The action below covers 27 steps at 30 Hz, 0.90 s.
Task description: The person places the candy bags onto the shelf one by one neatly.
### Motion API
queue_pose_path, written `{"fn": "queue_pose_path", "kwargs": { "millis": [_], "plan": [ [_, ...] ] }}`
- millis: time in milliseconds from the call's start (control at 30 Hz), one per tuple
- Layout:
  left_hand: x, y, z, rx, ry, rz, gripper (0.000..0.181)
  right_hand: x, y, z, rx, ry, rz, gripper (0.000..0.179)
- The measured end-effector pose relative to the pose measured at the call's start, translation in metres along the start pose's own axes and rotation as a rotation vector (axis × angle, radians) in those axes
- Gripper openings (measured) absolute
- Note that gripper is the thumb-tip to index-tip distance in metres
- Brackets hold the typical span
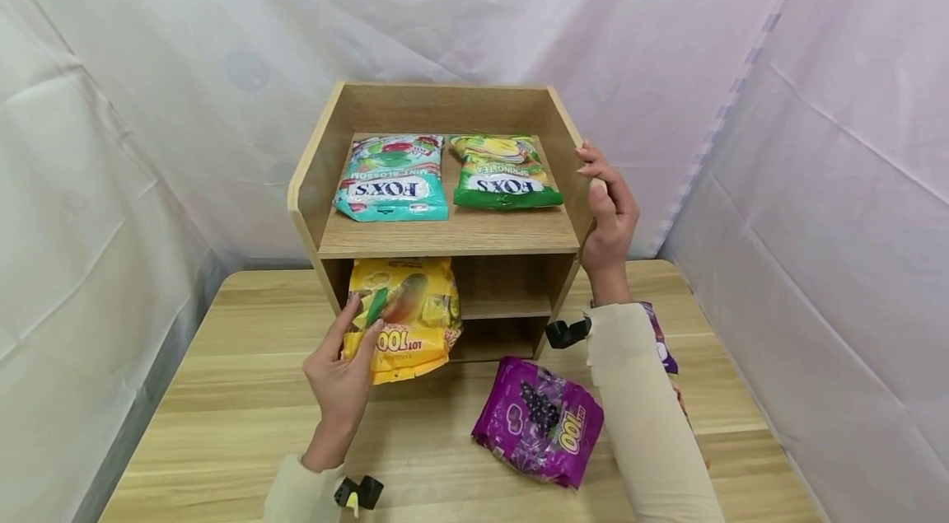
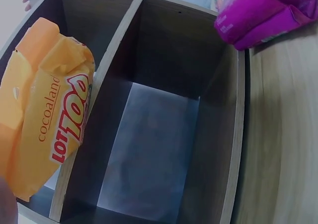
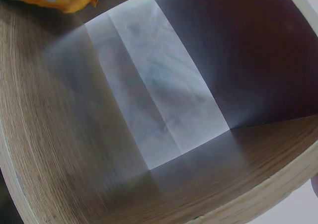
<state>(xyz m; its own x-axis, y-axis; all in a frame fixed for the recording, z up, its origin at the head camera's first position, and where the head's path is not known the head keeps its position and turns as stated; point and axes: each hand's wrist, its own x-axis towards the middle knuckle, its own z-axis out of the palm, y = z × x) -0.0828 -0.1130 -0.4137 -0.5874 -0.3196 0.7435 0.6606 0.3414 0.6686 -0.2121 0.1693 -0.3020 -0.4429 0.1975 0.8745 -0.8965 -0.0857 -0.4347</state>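
Left fingers (image 1: 343, 324) pinch the yellow bag (image 1: 408, 301) (partly inside the shelf (image 1: 445, 239)); right fingers (image 1: 604, 171) grip the shelf's side.

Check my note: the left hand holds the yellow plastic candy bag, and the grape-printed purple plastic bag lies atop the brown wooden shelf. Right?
Not quite: in the head view, that purple bag lies on the pale wooden table. The left hand does hold the yellow bag.

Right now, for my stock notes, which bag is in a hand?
The yellow LOT 100 bag: it alone is held, in the left hand.
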Motion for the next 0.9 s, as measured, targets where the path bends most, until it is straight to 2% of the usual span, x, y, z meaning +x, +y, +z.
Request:
{"fn": "queue_pose_path", "kwargs": {
  "millis": [133,200,367,433,767,900],
  "plan": [
    [-0.001,-0.003,0.001,0.059,-0.02,0.03,0.051,0.0,-0.001,-0.001,-0.003,0.0,-0.002,0.041],
    [-0.003,-0.01,0.002,0.104,-0.022,0.037,0.05,0.0,-0.001,-0.001,-0.004,0.001,-0.002,0.04],
    [-0.007,-0.028,0.0,0.192,-0.015,0.016,0.049,0.0,-0.002,0.0,-0.01,-0.004,0.005,0.039],
    [-0.008,-0.03,0.0,0.226,-0.028,0.021,0.048,0.001,-0.002,0.0,-0.011,-0.002,0.005,0.038],
    [-0.018,-0.025,-0.001,0.465,-0.201,0.105,0.052,-0.001,-0.002,-0.001,-0.003,0.004,0.006,0.04],
    [-0.019,-0.023,0.0,0.541,-0.234,0.165,0.055,0.0,-0.002,0.0,-0.004,-0.001,-0.001,0.041]
  ]
}}
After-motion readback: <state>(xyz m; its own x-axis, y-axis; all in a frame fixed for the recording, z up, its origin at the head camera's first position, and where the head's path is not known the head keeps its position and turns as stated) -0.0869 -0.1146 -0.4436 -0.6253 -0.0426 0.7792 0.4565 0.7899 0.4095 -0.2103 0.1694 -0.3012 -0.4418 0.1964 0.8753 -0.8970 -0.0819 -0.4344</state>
